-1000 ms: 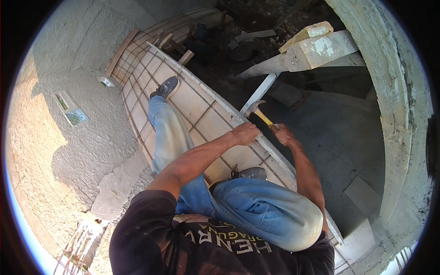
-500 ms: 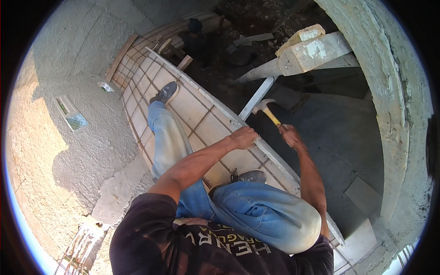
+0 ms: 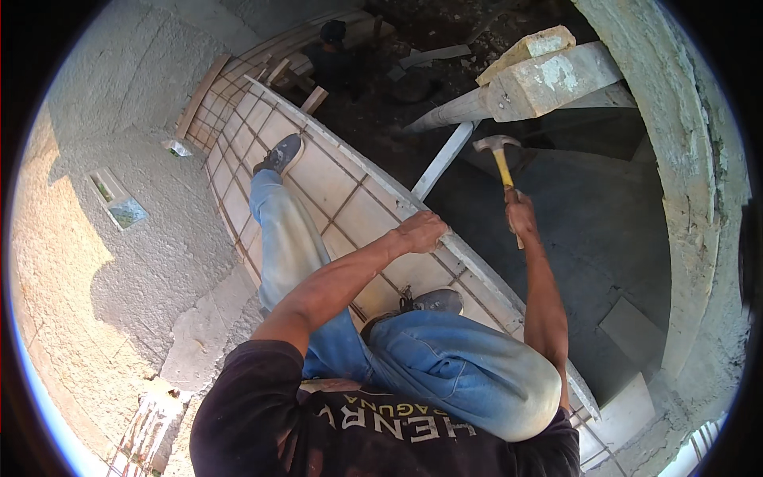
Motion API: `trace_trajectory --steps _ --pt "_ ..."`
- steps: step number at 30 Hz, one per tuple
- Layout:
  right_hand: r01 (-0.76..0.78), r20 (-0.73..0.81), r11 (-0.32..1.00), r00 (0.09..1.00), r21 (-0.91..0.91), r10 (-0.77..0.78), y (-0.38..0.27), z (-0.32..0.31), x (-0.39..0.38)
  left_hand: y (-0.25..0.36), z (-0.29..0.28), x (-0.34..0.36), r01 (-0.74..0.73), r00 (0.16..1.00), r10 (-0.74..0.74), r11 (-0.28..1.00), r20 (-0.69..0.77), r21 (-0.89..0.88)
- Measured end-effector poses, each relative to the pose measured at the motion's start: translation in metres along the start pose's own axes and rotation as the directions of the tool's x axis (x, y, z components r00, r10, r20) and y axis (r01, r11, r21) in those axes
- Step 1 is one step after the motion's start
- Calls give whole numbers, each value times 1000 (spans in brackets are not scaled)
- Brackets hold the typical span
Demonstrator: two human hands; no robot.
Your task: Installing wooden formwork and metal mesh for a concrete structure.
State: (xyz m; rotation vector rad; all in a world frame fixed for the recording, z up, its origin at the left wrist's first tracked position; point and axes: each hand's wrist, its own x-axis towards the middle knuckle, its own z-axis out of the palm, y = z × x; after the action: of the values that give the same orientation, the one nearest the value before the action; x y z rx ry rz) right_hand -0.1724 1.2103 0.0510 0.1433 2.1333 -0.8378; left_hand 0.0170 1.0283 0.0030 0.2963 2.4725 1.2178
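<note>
Head view, and your right hand [image 3: 520, 213] had the hammer [image 3: 502, 163], fingers wrapped around the handle! The metal head stood out beyond your knuckles, over the dark drop, and the butt of the handle poked out behind your fist. That grip, back from the head, probably left room for a swing and kept your fingers clear of the striking end.

Across to your left hand [image 3: 423, 232]: fingers curled in at the edge board [image 3: 369, 168], a fair way left of the hammer. Fingertips hidden, so I couldn't tell whether they clasped the wood or pinched something small; the hand seemed placed there to steady the board, or you.

Just left of those fingers ran the bar grid [image 3: 338, 219], laid over pale panels, presumably spaced to reinforce the slope. Your near shoe [image 3: 439, 300] sat below your left fingers, your far shoe [image 3: 284, 153] well up and left of them, a wide stance likely chosen for balance.

Ahead of both hands, a pale strut [image 3: 447, 161] slanted between the board and a heavy timber [image 3: 548, 83], apparently as a brace. Way off past your left fingers stretched the rough wall [image 3: 171, 266].
</note>
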Motion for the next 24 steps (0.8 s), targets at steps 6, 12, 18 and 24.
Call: trace_trajectory --steps 6,12,18,24 --pt "59 -326 969 945 239 22 39 49 -11 0 0 -1 26 998 -28 998 47 50" --pt "48 86 974 996 -223 -30 23 -2 17 13 -7 3 35 987 -45 997 154 63" --pt "139 -279 986 947 -91 -159 27 31 13 13 -9 2 32 997 -32 999 77 4" --pt "8 248 917 964 -399 99 -3 16 6 -1 0 -4 46 998 -49 996 37 81"
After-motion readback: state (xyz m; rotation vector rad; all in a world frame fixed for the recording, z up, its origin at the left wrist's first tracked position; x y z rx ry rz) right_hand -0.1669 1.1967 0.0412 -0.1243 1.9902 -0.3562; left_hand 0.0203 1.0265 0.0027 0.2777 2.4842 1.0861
